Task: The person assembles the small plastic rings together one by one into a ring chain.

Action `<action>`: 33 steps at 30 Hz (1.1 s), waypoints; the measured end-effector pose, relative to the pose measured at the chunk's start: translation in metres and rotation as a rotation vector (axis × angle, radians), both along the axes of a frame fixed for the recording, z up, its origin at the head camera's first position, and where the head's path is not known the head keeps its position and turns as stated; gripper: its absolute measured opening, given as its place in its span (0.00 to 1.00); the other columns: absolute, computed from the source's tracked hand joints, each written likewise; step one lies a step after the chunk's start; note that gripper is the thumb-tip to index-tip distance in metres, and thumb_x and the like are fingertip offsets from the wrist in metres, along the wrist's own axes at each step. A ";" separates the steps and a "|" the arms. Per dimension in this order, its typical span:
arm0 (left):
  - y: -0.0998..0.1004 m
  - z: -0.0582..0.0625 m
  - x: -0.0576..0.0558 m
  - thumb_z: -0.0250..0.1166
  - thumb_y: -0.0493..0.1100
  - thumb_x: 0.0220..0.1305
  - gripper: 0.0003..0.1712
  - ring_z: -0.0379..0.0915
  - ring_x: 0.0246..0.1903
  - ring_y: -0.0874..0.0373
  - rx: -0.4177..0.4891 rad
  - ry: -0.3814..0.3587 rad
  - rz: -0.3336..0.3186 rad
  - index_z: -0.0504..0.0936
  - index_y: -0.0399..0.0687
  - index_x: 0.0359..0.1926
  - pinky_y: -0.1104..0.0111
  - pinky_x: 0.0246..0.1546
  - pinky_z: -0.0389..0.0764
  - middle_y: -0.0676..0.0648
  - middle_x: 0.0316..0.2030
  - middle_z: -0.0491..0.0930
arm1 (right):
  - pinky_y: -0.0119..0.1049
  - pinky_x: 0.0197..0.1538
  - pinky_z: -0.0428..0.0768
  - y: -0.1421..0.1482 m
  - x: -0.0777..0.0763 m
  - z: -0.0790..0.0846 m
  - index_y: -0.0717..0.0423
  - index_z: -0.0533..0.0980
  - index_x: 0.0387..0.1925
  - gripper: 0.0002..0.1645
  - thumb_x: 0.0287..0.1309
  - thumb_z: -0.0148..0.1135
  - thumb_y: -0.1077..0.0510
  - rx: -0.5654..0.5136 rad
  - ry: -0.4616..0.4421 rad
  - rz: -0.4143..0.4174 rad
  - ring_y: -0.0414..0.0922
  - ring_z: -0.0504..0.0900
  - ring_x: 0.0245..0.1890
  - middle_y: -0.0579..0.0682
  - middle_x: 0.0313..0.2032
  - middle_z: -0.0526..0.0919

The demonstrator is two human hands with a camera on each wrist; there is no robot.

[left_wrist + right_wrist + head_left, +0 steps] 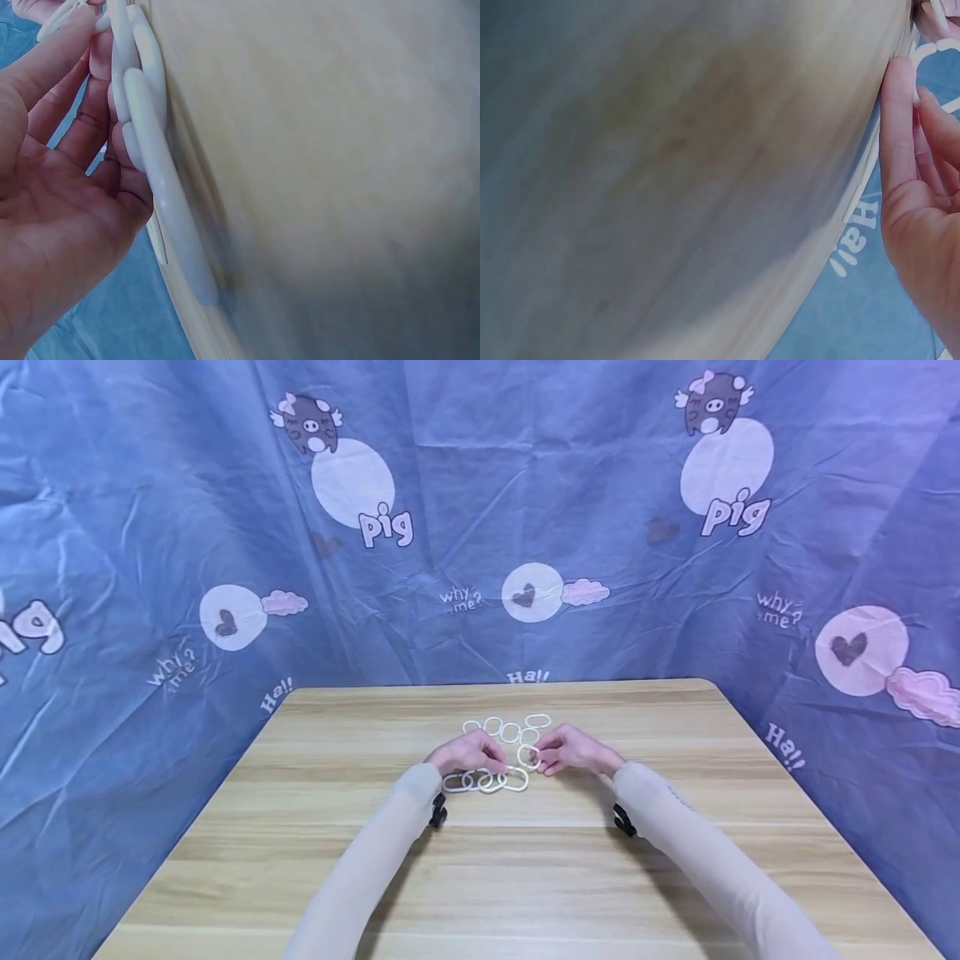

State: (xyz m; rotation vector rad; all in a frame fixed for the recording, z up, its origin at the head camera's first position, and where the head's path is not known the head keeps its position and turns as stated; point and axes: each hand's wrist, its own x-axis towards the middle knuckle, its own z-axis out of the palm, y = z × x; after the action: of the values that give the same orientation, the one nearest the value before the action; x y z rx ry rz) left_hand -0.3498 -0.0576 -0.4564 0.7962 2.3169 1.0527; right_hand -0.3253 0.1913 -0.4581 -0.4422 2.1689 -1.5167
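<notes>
Near the far middle of the table, my left hand (469, 752) pinches the right-end link of a short chain of white oval links (459, 791). The chain lies on the wood and runs to the left below that hand; in the left wrist view its interlocked links (166, 180) pass along the fingers. Just to the right, my right hand (576, 752) holds a single white link (519, 755) upright between thumb and fingers. In the right wrist view part of this link (933, 48) shows beyond the fingertips. The two hands are close together but apart.
Behind the hands lie several loose white links, among them a round one (511, 742) and a flat oval one (537, 716). They rest on the light wood table (525, 877). A blue printed cloth (465, 485) hangs behind and at both sides of the table.
</notes>
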 end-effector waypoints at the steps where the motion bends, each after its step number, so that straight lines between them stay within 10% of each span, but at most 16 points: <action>1: 0.000 0.000 0.000 0.71 0.40 0.59 0.06 0.75 0.29 0.66 -0.001 -0.002 0.001 0.89 0.42 0.36 0.75 0.35 0.73 0.52 0.28 0.86 | 0.40 0.43 0.85 -0.001 0.000 0.000 0.78 0.74 0.50 0.15 0.65 0.53 0.71 0.001 0.004 0.001 0.44 0.86 0.32 0.65 0.36 0.85; 33: 0.000 0.000 -0.003 0.65 0.34 0.61 0.05 0.68 0.26 0.66 0.000 -0.044 -0.086 0.84 0.34 0.36 0.76 0.32 0.69 0.57 0.23 0.77 | 0.39 0.39 0.85 -0.027 -0.001 0.001 0.75 0.77 0.49 0.14 0.63 0.56 0.72 0.043 -0.014 -0.036 0.43 0.85 0.27 0.61 0.31 0.87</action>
State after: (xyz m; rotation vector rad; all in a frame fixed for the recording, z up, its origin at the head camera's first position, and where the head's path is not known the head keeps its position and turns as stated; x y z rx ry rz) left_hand -0.3524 -0.0574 -0.4563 0.8565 2.2259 1.0228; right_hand -0.3265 0.1642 -0.4567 -0.3792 2.2053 -1.4842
